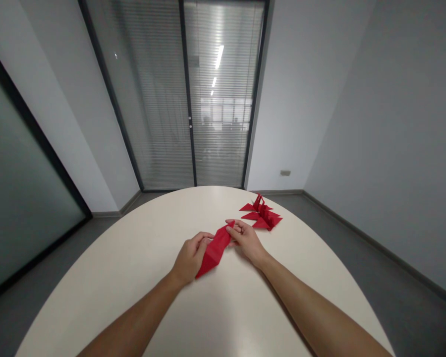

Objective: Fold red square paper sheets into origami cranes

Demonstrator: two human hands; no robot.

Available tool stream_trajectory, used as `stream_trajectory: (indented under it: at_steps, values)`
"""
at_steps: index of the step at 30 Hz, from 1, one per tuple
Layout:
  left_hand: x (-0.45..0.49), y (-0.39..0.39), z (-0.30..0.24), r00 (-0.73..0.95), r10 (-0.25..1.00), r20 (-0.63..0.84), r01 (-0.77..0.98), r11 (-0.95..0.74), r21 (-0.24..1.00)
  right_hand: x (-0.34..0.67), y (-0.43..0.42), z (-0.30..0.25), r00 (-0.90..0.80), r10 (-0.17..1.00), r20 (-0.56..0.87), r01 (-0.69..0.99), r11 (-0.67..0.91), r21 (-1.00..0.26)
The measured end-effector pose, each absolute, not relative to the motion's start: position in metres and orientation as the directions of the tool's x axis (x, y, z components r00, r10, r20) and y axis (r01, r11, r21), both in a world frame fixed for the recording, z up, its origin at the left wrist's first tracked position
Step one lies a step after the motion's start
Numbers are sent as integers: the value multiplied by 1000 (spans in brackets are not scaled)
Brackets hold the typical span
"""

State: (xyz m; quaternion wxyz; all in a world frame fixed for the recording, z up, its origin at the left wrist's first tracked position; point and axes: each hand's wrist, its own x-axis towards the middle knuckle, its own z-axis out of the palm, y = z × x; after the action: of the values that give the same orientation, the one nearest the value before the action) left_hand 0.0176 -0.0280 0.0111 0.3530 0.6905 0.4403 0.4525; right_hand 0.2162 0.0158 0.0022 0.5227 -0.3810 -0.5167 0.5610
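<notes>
A partly folded piece of red paper (216, 249) is held between my two hands, just above the round table (141, 277). My left hand (191, 258) is closed on its left edge, thumb on top and fingers behind. At the upper right tip, my right hand (246, 241) pinches the paper between thumb and fingers. Creases run across the sheet, and its lower end comes to a point. Beyond my right hand lies a cluster of folded red paper cranes (262, 214), overlapping so that single ones are hard to tell apart.
The table's curved far edge lies past the cranes. Behind it stand a glass partition with blinds (223, 148) and a white wall with a socket plate (285, 173). A frosted glass panel (18, 198) is at the left, with grey floor around the table.
</notes>
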Motion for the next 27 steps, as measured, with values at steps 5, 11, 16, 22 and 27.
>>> stream_trajectory:
  at_steps: [5,11,16,22,27]
  values:
    - [16,-19,5,192,910,367,307,-411,859,218,16,1,-242,968,60,-176,17,-984]
    - [11,-22,6,489,647,585,448,-762,468,217,15,-1,-293,949,120,-85,99,-991]
    - [12,-24,7,622,541,566,471,-836,282,215,17,-8,-296,936,192,-25,194,-981]
    - [10,-20,1,546,685,483,623,-717,312,215,14,-8,-246,943,224,158,267,-951]
    - [7,-18,-1,408,838,363,717,-540,441,216,9,-7,-339,907,248,237,337,-911]
